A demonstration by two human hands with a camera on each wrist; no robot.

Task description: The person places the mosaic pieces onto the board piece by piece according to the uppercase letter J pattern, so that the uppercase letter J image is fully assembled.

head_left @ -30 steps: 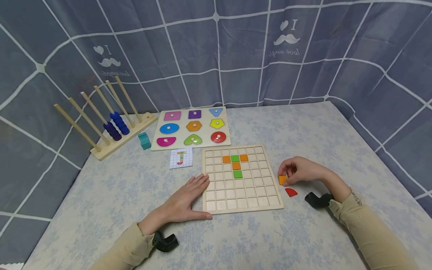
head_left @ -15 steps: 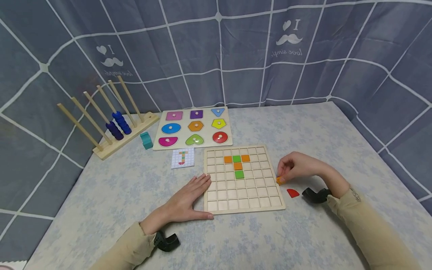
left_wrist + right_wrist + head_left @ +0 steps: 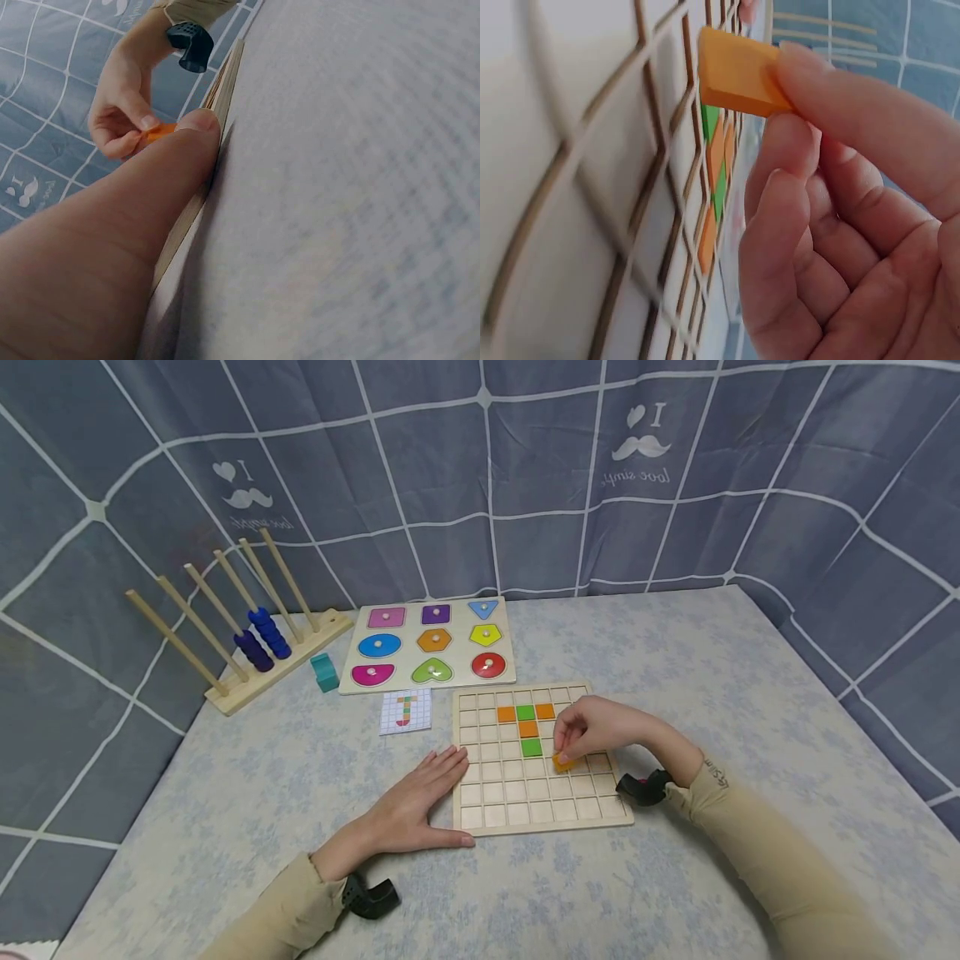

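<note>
- The right hand (image 3: 603, 727) pinches an orange tile (image 3: 739, 73) between thumb and index fingertip, with its other fingers curled in toward the palm.
- That tile is tilted, above the right half of the wooden grid board (image 3: 517, 814), to the right of the lower green tile (image 3: 531, 747).
- The left hand (image 3: 412, 810) lies with its thumb spread wide from the fingers and holds nothing; its fingertips touch the board's left edge, and its thumb lies along the near edge.
- Five tiles lie in the grid: an orange-green-orange row, then an orange one under the middle, then the lower green tile.
- A pattern card (image 3: 406, 712) lies just beyond the left hand, left of the grid board.
- Behind the card stretches a knobbed shape puzzle (image 3: 459, 618).
- Left of the puzzle are a teal block (image 3: 325, 672) and a peg rack (image 3: 292, 658) with blue beads on two pegs.
- Everything rests on a patterned worktop (image 3: 675, 652) before a checked blue-grey curtain (image 3: 540, 468).
</note>
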